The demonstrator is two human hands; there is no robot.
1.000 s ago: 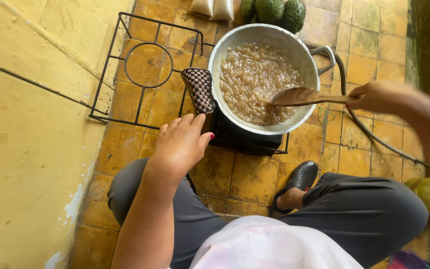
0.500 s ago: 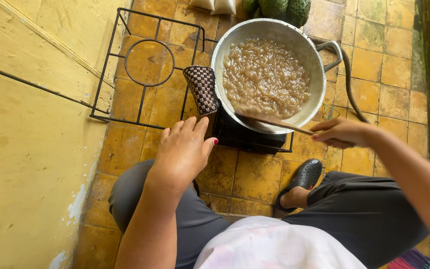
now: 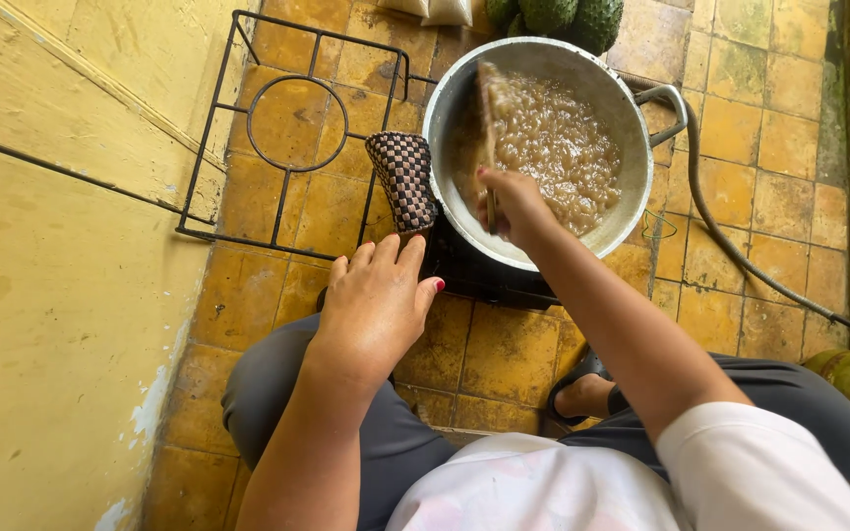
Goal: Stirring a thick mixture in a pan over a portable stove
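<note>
Right hand [image 3: 512, 205] fingers clamped on wooden spoon [image 3: 489, 108], blade dipped in brown lumpy mixture inside round metal pot [image 3: 632, 128] on black burner frame. Left hand [image 3: 376, 305] rests on knee, fingers spread, near checkered woven potholder [image 3: 402, 179].

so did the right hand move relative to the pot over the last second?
Yes. The right hand swung from beyond the round metal pot's far-handle side to its near rim, over the brown mixture.

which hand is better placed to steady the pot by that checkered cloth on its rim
Left. The left hand rests open on the knee just below the checkered cloth, empty. The right hand is over the pot, gripping the wooden spoon.
</note>
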